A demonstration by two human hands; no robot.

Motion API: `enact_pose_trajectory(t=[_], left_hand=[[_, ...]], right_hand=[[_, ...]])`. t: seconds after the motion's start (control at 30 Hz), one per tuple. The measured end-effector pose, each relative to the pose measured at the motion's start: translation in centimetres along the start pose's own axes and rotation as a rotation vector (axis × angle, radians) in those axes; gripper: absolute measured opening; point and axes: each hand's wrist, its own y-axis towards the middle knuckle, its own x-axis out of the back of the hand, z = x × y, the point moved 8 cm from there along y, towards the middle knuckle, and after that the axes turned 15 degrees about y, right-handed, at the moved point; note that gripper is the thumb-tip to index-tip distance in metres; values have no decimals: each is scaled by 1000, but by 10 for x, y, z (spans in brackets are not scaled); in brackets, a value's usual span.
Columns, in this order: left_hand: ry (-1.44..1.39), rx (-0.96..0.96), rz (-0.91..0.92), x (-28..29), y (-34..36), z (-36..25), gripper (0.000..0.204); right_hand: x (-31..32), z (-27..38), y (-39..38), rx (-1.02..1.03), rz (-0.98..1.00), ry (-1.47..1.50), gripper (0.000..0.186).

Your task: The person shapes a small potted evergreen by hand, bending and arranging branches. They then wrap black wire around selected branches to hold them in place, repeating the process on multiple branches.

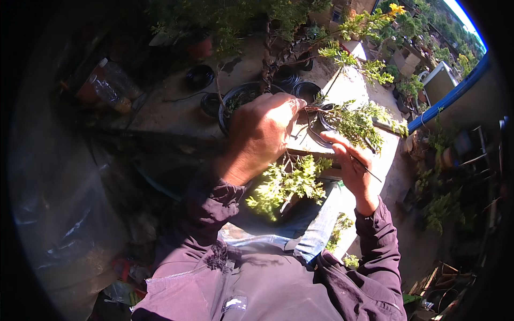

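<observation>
Above a black pot (pixel 238 99), both hands (pixel 262 134) (pixel 353 166) hold a leafy branch (pixel 353 123).

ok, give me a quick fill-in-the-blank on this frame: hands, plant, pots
1. The left hand is closed over a leafy ____ beside the black pot.
2. The right hand pinches a thin ____ near the green foliage.
3. The empty pots on the concrete ledge are ____ in colour.
4. Both arms wear dark purple ____.

Missing words: branch; stem; black; sleeves
</observation>
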Motion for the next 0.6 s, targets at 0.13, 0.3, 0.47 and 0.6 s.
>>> enact_pose_trajectory(t=[0.13, 0.3, 0.47, 0.6], left_hand=[[-105, 80, 156, -3, 2, 2, 28], [-69, 12, 112, -7, 5, -3, 26], [-147, 84, 90, -13, 2, 1, 18], [-182, 1, 22, -4, 2, -6, 17]], right_hand=[[15, -63, 4, -308, -288, 556, 24], [14, -66, 14, -118, -210, 495, 24], [16, -102, -8, -536, -402, 650, 33], [21, -71, 24, -283, -268, 701, 37]])
